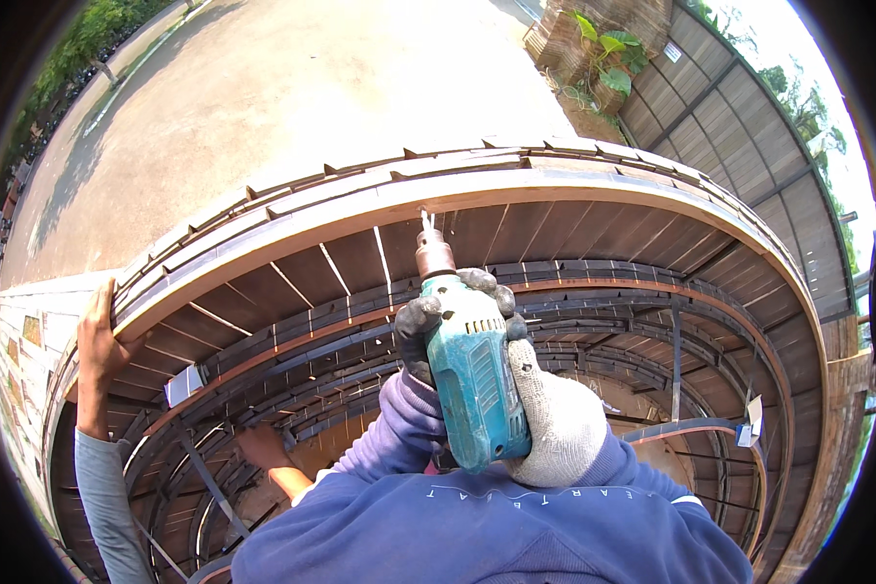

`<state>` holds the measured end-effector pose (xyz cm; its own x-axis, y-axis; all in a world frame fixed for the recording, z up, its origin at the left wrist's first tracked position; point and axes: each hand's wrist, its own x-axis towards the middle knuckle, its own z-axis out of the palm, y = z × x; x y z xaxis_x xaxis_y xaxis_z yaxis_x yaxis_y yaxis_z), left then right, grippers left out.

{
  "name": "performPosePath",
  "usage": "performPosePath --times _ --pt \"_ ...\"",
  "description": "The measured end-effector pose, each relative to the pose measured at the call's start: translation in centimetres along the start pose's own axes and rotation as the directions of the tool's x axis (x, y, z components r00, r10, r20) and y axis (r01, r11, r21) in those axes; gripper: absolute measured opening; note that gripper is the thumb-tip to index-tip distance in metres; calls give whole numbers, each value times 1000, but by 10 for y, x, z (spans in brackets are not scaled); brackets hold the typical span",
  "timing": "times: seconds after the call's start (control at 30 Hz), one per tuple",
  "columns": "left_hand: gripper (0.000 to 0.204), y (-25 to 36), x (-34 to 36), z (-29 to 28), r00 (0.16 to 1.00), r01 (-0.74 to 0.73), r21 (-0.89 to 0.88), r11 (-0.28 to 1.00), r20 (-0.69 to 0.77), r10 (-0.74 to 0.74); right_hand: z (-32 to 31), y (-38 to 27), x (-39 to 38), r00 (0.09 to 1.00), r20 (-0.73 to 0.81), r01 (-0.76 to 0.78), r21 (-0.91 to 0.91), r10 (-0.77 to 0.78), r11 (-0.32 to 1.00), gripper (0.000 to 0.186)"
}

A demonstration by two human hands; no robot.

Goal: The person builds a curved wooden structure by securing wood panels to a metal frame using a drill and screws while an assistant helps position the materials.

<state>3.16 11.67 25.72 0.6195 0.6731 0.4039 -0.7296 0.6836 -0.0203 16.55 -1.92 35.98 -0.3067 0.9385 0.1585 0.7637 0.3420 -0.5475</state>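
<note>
A worn teal power drill (475, 380) points away from me, its body level with my chest. My left hand (417, 336), in a grey-coated glove, is closed around its left side behind the chuck (434, 255). My right hand (555, 414), in a white knit glove with grey fingertips, wraps the right side of the body. The drill bit (425, 222) reaches the inner side of a curved wooden rim (545, 179); whether its tip has entered the wood is too small to tell. The drill's handle and trigger are hidden beneath its body.
A co-worker's bare hand (97, 336) grips the rim at left, and another bare hand (263, 448) is lower inside. Curved dark slats and metal bars (676, 341) surround me. Small white boxes (183, 385) sit at left and right. Sandy ground (292, 107) lies beyond.
</note>
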Motion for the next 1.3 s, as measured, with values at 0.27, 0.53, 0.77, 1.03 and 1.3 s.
performPosePath --times 0.27,0.53,0.77,1.03,1.3 --pt "57 -10 -3 4 990 -48 13 999 -136 49 -2 8 3 972 166 -183 77 168 980 112" --pt "56 -5 0 12 988 -39 -11 999 -151 37 -5 13 6 968 187 -192 142 164 971 115" --pt "56 -19 -6 -17 990 -46 -93 995 -136 33 1 35 -9 967 245 -98 89 74 991 118" --pt "56 -9 -2 5 996 -15 80 997 -85 22 -16 5 -9 997 -18 79 8 -79 997 90" --pt "50 -89 -90 26 876 15 334 943 -459 149 -3 31 -112 985 77 139 162 -153 977 100"
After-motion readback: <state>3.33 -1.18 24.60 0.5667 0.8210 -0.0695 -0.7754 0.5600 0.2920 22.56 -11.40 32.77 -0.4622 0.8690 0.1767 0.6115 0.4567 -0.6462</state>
